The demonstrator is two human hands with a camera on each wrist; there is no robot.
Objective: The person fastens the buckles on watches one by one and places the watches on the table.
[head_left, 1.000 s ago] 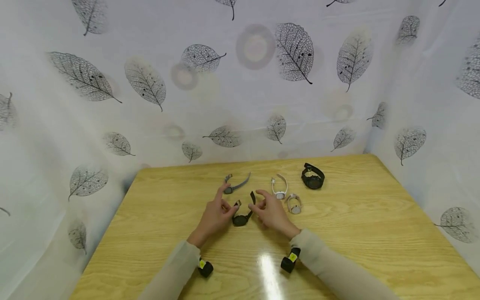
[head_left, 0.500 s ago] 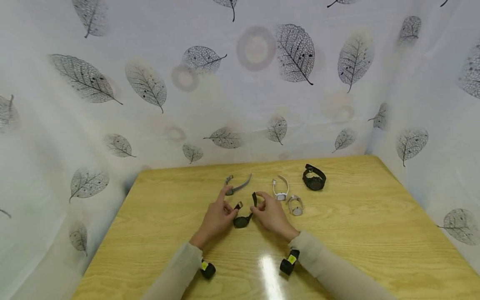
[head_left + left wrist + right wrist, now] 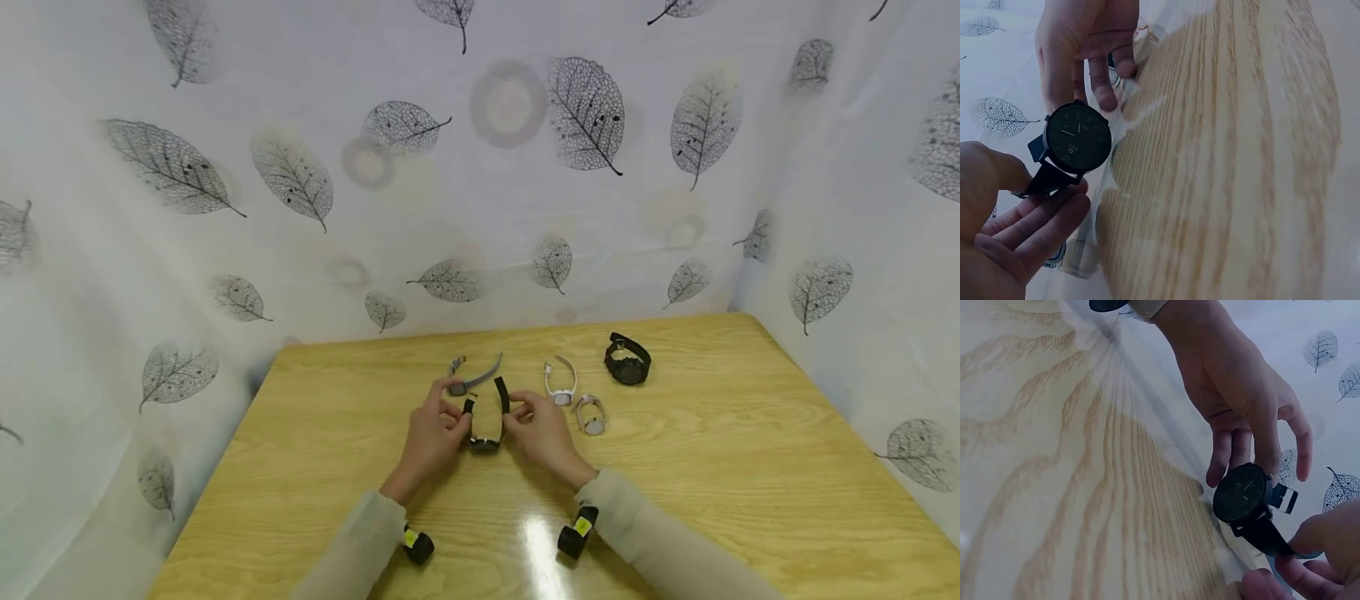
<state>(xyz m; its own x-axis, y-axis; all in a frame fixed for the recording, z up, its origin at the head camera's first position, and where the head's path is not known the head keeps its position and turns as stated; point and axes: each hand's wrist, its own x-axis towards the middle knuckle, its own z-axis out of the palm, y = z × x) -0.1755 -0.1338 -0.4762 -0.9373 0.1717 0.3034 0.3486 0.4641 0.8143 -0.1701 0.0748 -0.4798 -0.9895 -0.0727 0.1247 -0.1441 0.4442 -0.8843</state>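
A wristwatch with a round black dial [image 3: 1079,136] and black strap hangs between both hands, its face low and the strap ends pointing up. In the head view the watch case [image 3: 485,446] appears nearly edge-on. My left hand [image 3: 432,435] pinches the buckle side of the strap between thumb and fingers; the metal buckle [image 3: 1289,501] shows in the right wrist view. My right hand [image 3: 546,433] pinches the other strap half [image 3: 502,394], whose free end sticks up above the fingers. A grey-strapped watch [image 3: 480,379] lies just beyond the left fingertips.
To the right of my right hand lie a white watch [image 3: 562,397] and a pale pinkish watch [image 3: 593,425]. A larger black watch [image 3: 630,370] sits farther back on the wooden table [image 3: 712,467]. A leaf-patterned white curtain [image 3: 495,208] surrounds the table.
The black watch has tilted, so its dial turns from facing up to nearly edge-on. Its two strap halves stand straighter and more parallel. Both hands keep their pinch.
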